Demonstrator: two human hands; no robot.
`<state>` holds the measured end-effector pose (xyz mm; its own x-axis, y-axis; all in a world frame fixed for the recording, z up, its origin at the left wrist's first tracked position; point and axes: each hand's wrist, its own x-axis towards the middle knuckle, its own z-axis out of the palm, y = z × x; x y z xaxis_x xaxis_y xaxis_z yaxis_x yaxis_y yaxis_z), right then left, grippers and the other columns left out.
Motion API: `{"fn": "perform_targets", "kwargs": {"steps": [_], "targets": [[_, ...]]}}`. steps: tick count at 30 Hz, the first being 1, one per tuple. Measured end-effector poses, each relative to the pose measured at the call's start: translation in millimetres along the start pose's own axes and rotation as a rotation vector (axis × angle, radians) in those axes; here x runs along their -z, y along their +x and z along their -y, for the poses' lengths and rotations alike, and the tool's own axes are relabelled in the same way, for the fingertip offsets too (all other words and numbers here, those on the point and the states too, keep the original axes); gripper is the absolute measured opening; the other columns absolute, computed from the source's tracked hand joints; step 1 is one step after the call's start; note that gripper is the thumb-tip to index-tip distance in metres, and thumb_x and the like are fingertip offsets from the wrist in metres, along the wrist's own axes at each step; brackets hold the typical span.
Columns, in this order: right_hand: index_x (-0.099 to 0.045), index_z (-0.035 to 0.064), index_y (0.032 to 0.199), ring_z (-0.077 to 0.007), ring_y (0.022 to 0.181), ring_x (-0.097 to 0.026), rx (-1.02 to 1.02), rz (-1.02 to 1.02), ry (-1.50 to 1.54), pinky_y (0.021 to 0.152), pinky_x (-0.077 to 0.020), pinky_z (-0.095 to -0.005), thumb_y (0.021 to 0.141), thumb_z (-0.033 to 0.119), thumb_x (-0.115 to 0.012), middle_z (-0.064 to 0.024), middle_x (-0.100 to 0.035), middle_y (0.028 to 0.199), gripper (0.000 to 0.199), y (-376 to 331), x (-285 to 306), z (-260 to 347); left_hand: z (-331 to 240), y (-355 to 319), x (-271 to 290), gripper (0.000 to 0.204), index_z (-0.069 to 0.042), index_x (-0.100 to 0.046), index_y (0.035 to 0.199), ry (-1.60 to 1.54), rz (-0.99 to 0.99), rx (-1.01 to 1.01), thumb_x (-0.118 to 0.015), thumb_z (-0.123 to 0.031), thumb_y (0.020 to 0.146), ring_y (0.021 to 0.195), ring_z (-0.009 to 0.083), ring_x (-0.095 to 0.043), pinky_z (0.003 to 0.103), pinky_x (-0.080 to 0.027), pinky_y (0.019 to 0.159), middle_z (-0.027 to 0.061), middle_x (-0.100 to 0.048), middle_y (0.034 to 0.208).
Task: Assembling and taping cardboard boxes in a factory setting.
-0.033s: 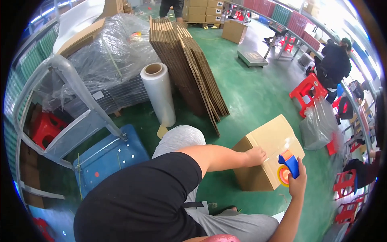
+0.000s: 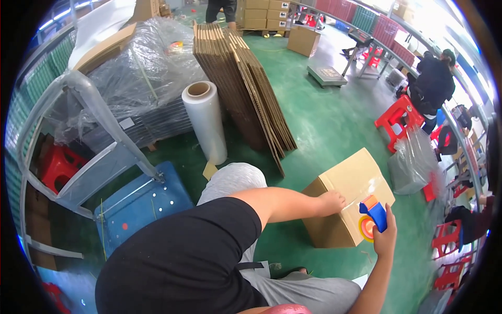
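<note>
A closed brown cardboard box [image 2: 334, 225] stands on the floor in front of me, to the right of my knees. My left hand [image 2: 331, 203] is closed against its top near edge, fingers curled and pressed to the cardboard. Shiny clear tape [image 2: 366, 192] shows on the top face beyond that hand. In my right hand [image 2: 386, 235] is a blue tape dispenser [image 2: 377, 215] with an orange upper part and a yellow-orange roll. It is tilted over the box's right end. Whether the dispenser touches the box I cannot tell.
Folded cardboard sheets [image 2: 246, 89] lean beyond my knee, beside an upright stretch-film roll [image 2: 206, 125]. A blue chair [image 2: 151, 204] stands left, a plastic-covered stack [image 2: 146, 68] behind it. Right are red stools [image 2: 400, 118], a bagged bundle [image 2: 410, 167] and a seated person [image 2: 436, 83]; a floor scale [image 2: 327, 76] lies farther off.
</note>
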<state>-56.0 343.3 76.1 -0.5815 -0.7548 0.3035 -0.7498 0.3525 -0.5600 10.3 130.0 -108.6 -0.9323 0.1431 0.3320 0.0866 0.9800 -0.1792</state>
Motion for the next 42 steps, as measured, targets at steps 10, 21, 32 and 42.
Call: {"fn": "perform_targets", "kwargs": {"steps": [10,21,32,42], "targets": [[-0.046,0.0083,0.140,-0.0325,0.096,-0.056,0.159,0.144,-0.297,0.089,-0.0409,-0.0384,0.066,-0.009,-0.059,-0.0136,-0.057,0.103,0.077,-5,0,-11,-1,39,90,0.035,-0.001,-0.066,0.105,-1.925,0.352,0.888,-0.068,-0.030,0.087,0.083,0.0249,-0.066,0.040,-0.053,0.074,0.0146,-0.067,0.095],[-0.040,0.0101,0.144,-0.0346,0.095,-0.056,0.152,0.136,-0.397,0.086,-0.0427,-0.0405,0.062,0.000,-0.068,-0.0154,-0.058,0.102,0.086,-3,-18,-11,5,31,109,0.022,0.001,-0.068,0.095,-1.362,-0.031,0.917,-0.076,-0.006,0.075,0.076,0.0214,-0.069,0.032,-0.054,0.062,0.0095,-0.069,0.081],[-0.050,0.0037,0.132,-0.0355,0.102,-0.055,0.013,0.020,-0.360,0.096,-0.0426,-0.0414,0.065,0.005,-0.073,-0.0147,-0.062,0.118,0.071,-26,25,-46,139,4,88,0.011,-0.007,-0.072,0.077,-0.802,-0.363,1.068,-0.067,-0.017,0.077,0.062,0.0233,-0.068,0.039,-0.055,0.061,0.0107,-0.069,0.070],[-0.049,-0.0018,0.132,-0.0247,0.113,-0.058,0.069,0.259,-0.278,0.097,-0.0449,-0.0354,0.075,0.006,-0.070,-0.0184,-0.061,0.123,0.061,-19,-18,-38,226,-45,-123,0.012,-0.015,-0.070,0.066,-0.045,0.288,0.269,-0.063,-0.019,0.075,0.064,0.0273,-0.063,0.043,-0.050,0.054,0.0083,-0.065,0.066]]}}
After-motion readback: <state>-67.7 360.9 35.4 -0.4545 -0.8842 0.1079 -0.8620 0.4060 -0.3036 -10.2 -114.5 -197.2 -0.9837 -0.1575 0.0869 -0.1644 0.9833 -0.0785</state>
